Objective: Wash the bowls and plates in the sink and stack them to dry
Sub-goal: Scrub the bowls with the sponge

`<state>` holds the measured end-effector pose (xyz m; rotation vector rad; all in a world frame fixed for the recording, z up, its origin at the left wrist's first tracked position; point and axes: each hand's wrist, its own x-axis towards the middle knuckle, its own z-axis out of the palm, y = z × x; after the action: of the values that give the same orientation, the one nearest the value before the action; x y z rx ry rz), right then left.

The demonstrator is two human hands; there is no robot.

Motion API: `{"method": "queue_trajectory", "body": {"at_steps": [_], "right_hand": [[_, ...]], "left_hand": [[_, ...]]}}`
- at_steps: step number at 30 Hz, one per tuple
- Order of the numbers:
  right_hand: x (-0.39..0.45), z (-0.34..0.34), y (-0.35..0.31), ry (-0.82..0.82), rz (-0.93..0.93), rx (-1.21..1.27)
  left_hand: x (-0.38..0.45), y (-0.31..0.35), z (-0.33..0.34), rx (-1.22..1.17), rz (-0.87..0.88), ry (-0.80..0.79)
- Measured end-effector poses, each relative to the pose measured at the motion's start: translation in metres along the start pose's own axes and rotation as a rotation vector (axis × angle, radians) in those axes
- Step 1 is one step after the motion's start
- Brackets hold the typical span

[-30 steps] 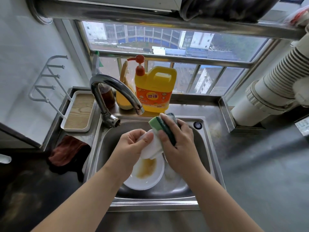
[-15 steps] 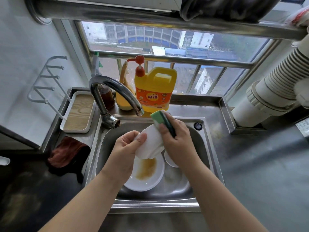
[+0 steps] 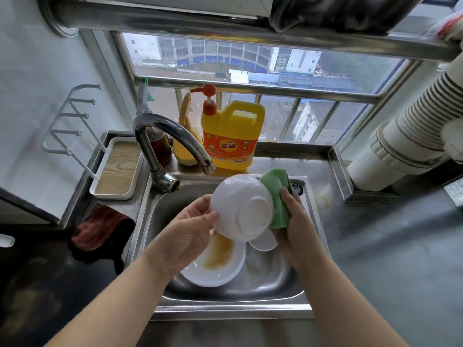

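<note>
Steel sink (image 3: 160, 249) set in grey counter (image 3: 390, 259) beneath window (image 3: 250, 61).

Soft daylight from the window (image 3: 250, 71), dim counter, wide-angle edge distortion.

Sink basin (image 3: 160, 221): faucet spout (image 3: 175, 136) overhangs rear, stained plate (image 3: 215, 269) covers floor; bare desk (image 3: 388, 246) open to right.

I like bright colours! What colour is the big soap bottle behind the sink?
The dish soap bottle is yellow with an orange label and orange-red pump, clearest in the head view.
</note>
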<state>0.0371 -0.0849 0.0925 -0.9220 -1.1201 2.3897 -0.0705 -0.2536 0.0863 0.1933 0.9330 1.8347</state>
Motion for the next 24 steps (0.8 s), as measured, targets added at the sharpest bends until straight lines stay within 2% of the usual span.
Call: {"method": "queue_trajectory", "body": {"at_steps": [5, 7, 11, 13, 16, 20, 22, 24], "right_hand": [[-0.003, -0.003, -0.016, -0.203, -0.176, -0.465], [-0.005, 0.001, -0.014, -0.260, -0.249, -0.700], [-0.010, 0.009, 0.000, -0.123, -0.387, -1.189], [-0.020, 0.014, 0.012, -0.110, -0.462, -1.333], [-0.021, 0.016, 0.023, -0.090, -0.526, -1.361], [0.014, 0.007, 0.009, 0.061, -0.286, -0.996], [0.011, 0.012, 0.005, 0.051, -0.308, -0.999], [-0.004, 0.023, 0.007, -0.028, -0.437, -1.155]], "left_hand": [[0.006, 0.023, 0.005, 0.369, -0.220, 0.008], [0.009, 0.023, 0.006, 0.420, -0.253, 0.025], [0.012, 0.004, 0.009, 0.408, -0.147, 0.132], [0.013, -0.007, 0.012, 0.349, -0.087, 0.209], [0.012, -0.017, 0.016, 0.374, -0.009, 0.262], [0.006, -0.018, 0.018, 0.359, 0.075, 0.238], [0.006, -0.014, 0.020, 0.347, 0.110, 0.242], [0.007, -0.012, 0.022, 0.379, 0.136, 0.259]]}}
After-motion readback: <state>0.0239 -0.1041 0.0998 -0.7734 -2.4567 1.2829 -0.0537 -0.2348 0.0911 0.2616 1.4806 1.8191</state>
